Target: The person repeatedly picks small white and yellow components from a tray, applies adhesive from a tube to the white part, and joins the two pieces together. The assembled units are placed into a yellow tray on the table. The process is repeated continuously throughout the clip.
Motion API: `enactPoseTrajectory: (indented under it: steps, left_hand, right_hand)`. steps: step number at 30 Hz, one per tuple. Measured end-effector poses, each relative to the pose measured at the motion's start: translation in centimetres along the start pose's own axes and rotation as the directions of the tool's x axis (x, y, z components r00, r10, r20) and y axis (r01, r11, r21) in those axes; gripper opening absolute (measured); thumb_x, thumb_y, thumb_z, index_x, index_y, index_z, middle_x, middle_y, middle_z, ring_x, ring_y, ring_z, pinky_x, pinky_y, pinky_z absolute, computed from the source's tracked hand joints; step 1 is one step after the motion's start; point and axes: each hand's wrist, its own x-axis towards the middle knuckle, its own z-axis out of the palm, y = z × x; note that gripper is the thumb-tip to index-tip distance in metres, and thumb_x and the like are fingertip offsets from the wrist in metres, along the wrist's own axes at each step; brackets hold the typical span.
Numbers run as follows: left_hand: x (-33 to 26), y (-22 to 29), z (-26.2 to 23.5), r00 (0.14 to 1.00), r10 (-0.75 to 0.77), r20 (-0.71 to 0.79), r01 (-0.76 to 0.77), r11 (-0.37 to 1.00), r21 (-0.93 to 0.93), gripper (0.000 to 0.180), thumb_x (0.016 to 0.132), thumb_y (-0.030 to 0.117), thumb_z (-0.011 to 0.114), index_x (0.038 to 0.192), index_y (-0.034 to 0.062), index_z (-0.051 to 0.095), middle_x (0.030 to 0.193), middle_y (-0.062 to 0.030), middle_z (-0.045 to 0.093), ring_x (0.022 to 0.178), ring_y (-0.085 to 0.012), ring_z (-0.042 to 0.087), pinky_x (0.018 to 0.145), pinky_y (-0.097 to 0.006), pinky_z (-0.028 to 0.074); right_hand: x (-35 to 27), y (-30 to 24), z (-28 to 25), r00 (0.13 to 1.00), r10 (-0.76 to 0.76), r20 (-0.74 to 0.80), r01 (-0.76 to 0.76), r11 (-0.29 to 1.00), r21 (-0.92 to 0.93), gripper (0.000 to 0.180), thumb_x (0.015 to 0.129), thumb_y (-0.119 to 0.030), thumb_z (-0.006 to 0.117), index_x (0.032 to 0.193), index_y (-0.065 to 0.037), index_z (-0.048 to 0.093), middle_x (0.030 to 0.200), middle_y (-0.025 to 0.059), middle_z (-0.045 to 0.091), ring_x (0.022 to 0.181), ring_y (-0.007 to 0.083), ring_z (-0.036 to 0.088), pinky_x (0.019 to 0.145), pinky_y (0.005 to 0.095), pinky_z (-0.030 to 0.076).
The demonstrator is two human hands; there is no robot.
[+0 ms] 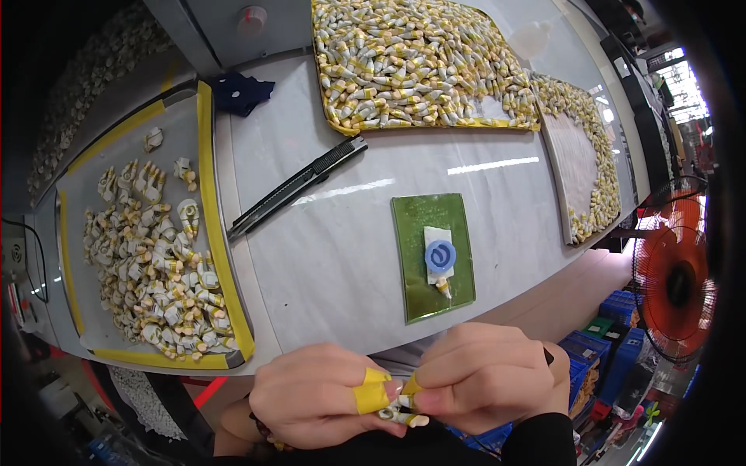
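Close to my body, at the table's front edge, my left hand (pixel 318 396) and my right hand (pixel 486 377) meet. Both have fingers pinched together on a small white-and-yellow figurine part (pixel 404 416) with a peach-coloured end. Yellow tape wraps a finger on my left hand, and a bit of yellow shows at my right fingertips. The fingers cover much of the part. Just beyond them lies a green rectangular plate (pixel 420 307), bearing a blue round ring-shaped piece (pixel 440 255) on a white block. Another small part (pixel 443 287) sticks out below that block.
On the left, a yellow-edged tray (pixel 225 299) holds a heap of similar parts. A black utility knife (pixel 299 186) lies slanted beside it, near a dark cloth (pixel 239 93). Two more trays (pixel 435 123) (pixel 556 159) of parts stand behind. An orange fan (pixel 678 283) is at right.
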Motion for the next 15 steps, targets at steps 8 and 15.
enactPoseTrajectory:
  steps: [8, 15]
  left_hand:
    - [-0.62, 0.42, 0.03, 1.000, -0.012, -0.024, 0.015, 0.994, 0.110, 0.030, 0.071, 0.021, 0.075, 0.093, 0.0045, 0.064, 0.083, -0.0062, 0.063, 0.076, -0.0226, 0.061, 0.064, -0.029, 0.048]
    - [-0.19, 0.83, -0.06, 0.998, -0.064, -0.023, 0.067, 0.980, 0.188, 0.031, 0.066, 0.018, 0.078, 0.089, 0.0038, 0.063, 0.080, -0.0057, 0.064, 0.073, -0.0218, 0.062, 0.064, -0.029, 0.050]
  right_hand:
    - [0.35, 0.04, -0.31, 0.999, -0.011, 0.051, 0.009, 0.999, 0.036, 0.022, 0.063, 0.005, 0.072, 0.069, -0.004, 0.054, 0.067, 0.0081, 0.062, 0.054, 0.0231, 0.060, 0.048, 0.0308, 0.049]
    - [0.01, -0.04, -0.05, 1.000, -0.029, -0.012, 0.028, 0.997, -0.068, 0.024, 0.060, 0.003, 0.075, 0.070, -0.007, 0.056, 0.067, 0.0062, 0.062, 0.057, 0.0222, 0.060, 0.051, 0.0301, 0.050]
